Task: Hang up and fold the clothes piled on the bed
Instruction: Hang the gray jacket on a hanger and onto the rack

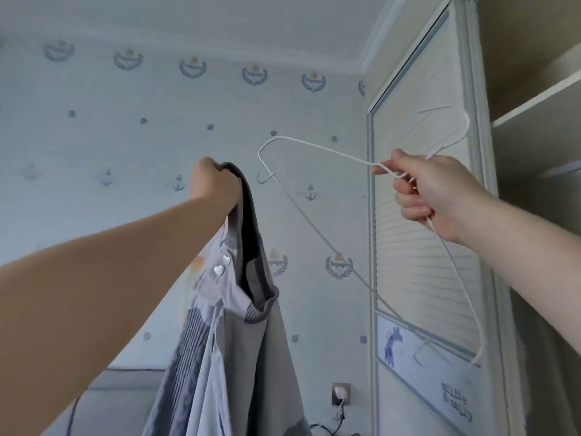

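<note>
The left hand was clenched round the collar of a grey garment, holding it up high in front of the patterned wall. The garment hung straight down from that grip, its long axis vertical, with the collar end pointing up and the body running down out of the lower edge of the view. Two heart-shaped buttons sat on the fabric just below the collar, and a ribbed panel ran down its left side.

The right hand was closed round a white wire hanger, grasping it at the neck where the two shoulders meet. The hanger was tilted: its bottom bar ran on a diagonal from upper left to lower right, and its hook pointed up and to the right, toward the slatted wardrobe door. The hanger's left end lay just beside the collar and did not appear to touch it.

An open wardrobe shelf showed at the right edge. Low on the wall was a socket with a plug in it.
</note>
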Available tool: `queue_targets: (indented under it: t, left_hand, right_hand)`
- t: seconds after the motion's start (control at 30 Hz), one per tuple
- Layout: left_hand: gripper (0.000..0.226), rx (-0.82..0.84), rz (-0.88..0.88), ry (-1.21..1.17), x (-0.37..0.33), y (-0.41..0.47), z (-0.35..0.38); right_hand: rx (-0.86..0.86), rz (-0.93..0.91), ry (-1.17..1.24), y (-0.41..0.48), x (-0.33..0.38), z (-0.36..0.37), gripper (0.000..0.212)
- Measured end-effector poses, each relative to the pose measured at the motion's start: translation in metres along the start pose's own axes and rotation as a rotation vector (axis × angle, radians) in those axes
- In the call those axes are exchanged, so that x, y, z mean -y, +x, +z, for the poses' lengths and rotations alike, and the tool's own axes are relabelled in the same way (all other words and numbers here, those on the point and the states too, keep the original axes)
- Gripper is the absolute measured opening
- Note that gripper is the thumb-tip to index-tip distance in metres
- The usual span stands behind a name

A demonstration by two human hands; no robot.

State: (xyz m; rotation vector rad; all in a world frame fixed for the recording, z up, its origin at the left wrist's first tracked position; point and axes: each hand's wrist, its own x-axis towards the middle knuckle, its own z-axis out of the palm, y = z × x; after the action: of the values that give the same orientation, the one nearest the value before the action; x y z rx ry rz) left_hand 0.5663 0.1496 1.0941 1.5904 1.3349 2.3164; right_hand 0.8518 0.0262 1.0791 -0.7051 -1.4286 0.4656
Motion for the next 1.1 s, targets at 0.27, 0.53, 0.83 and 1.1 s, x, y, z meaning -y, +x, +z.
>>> queue_targets:
  t: [0.27, 0.53, 0.83, 1.1]
  left_hand:
    - [0.017, -0.106, -0.049, 0.330, 0.035, 0.002, -0.186]
    - [0.020, -0.247, -0.109, 0.551, 0.029, -0.001, -0.362]
    - [0.014, -0.257, -0.252, 0.700, 0.041, -0.023, -0.570]
    - [0.012, -0.192, -0.385, 0.764, 0.045, -0.085, -0.740]
  right_hand:
    - [0.227, 0.078, 0.104, -0.053, -0.016, 0.103, 0.037]
    - [0.481, 0.101, 0.217, -0.100, 0.009, 0.233, 0.036]
    - [0.672, 0.147, 0.436, -0.199, 0.023, 0.394, 0.038]
    - [0.841, 0.267, 0.553, -0.338, 0.046, 0.515, 0.029]
